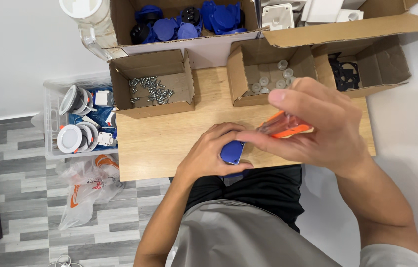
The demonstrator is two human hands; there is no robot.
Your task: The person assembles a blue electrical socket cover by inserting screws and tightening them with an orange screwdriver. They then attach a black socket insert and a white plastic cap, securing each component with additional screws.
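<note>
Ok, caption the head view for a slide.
Left hand steadies a blue plastic part while the right hand grips an orange-handled screwdriver over it.

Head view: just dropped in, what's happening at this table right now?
A person is working over a small wooden table. The left hand grips a blue plastic part at the table's near edge, while the right hand holds an orange-handled screwdriver pointed down at it. Behind sit open cardboard boxes: one with loose screws, one with small clear caps, one with black pieces, and a larger one with more blue parts.
</note>
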